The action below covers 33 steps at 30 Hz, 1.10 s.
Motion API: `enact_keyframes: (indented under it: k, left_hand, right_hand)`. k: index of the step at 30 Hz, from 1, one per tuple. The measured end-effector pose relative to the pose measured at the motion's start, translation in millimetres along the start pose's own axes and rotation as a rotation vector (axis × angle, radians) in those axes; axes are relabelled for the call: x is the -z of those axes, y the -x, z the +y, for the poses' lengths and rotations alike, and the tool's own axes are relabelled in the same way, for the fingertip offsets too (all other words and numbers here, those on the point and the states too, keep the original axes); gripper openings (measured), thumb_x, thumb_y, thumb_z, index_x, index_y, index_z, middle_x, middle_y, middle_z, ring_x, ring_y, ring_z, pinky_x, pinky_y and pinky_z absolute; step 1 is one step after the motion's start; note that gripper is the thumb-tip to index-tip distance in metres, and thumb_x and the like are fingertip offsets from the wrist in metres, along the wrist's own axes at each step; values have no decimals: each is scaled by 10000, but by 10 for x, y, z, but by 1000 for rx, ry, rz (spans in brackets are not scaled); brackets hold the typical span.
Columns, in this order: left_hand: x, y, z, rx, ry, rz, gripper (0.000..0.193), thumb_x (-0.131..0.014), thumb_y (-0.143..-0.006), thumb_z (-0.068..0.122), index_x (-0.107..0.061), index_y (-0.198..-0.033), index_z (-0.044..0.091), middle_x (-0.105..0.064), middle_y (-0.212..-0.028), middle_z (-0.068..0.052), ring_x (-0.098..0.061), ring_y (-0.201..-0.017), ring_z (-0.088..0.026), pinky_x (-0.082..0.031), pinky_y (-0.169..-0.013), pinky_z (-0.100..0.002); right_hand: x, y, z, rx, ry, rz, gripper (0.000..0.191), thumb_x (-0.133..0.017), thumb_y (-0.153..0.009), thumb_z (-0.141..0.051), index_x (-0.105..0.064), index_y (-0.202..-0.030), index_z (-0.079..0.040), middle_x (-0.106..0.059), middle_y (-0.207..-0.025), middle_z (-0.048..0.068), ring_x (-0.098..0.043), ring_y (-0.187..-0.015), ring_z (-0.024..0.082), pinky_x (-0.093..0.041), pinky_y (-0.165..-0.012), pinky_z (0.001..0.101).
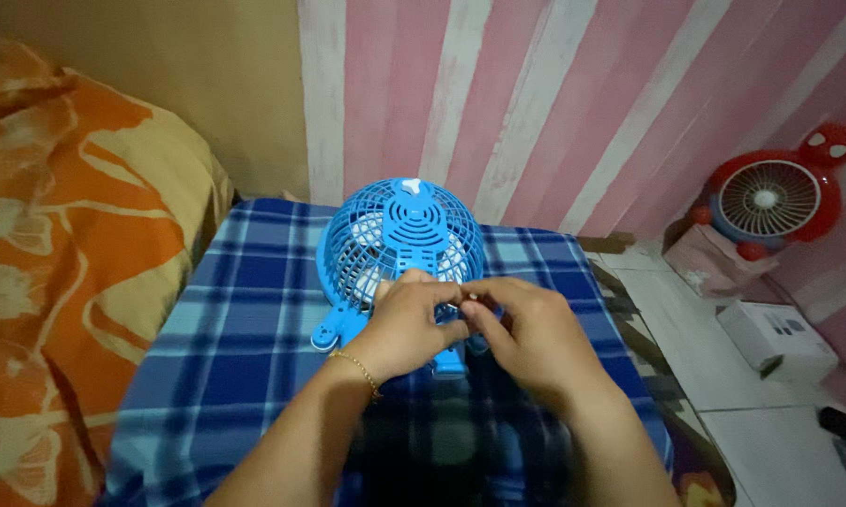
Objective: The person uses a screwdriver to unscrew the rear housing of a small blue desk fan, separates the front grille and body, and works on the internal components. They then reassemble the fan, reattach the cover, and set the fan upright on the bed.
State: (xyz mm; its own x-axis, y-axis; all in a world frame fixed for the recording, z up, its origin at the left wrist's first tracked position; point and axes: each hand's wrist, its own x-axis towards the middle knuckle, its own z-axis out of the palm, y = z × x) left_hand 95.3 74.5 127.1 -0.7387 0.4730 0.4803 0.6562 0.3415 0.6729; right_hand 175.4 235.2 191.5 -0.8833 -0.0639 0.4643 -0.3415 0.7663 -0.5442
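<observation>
Blue fan (399, 239) on plaid cloth (235, 347), both hands at its base.

Left hand (406, 324) and right hand (526, 333) pinch something small, unclear what, between closed fingertips (468, 302) just below the grille; grille assembled. Red fan (770, 199) well apart, right.

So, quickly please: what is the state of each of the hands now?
Left hand: fingers curled, touching the blue fan; grip cannot be told.
Right hand: fingertips pinched at the same spot; what it holds cannot be told.
</observation>
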Motion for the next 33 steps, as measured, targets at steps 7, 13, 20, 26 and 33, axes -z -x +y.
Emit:
enact_keyframes:
  k: [7, 13, 20, 26, 33]
  left_hand:
    - [-34, -18, 20, -15, -62, 80, 247, -780, -732, 241, -735, -967, 184, -714, -881, -41, -632, -980, -276, -411, -834, -451]
    - [-54, 11, -70, -43, -34, 50, 200, -769, -767, 233, -748, -960, 185, -723, -877, -38, -639, -994, -266, -402, -847, -463]
    - [-17, 10, 38, 20, -40, 47, 206, -789, -751, 258, -731, -935, 186, -706, -832, -23, -635, -948, -253, -402, -840, -436]
    - [25, 17, 28, 30, 11, -2, 233, -824, -748, 309, -760, -940, 195, -702, -833, -38, -631, -936, -242, -392, -851, -430]
    - [19, 17, 51, 14, -36, 28, 299, -832, -689, 288, -735, -954, 189, -713, -908, -33, -617, -1011, -249, -385, -873, -438]
  right_hand:
    - [-231, -81, -178, -325, 214, 63, 445, -800, -870, -419, -661, -910, 2, -670, -678, 141, -640, -600, 264, -499, -598, 367]
    - [-55, 13, -128, 123, -88, 2, 331, -665, -917, -341, -707, -1103, -71, -716, -881, 73, -679, -666, 194, -534, -593, 312]
    - [-147, -51, -205, -334, 212, 28, 421, -798, -879, -410, -676, -866, -8, -673, -669, 124, -634, -591, 257, -506, -595, 383]
    - [50, 11, -239, -171, -11, -56, 355, -750, -845, -301, -666, -1136, -115, -698, -794, 81, -665, -636, 191, -536, -597, 332]
    - [-34, -68, -241, -228, 61, 16, 260, -724, -890, -313, -689, -906, -56, -713, -711, 99, -681, -604, 218, -523, -574, 361]
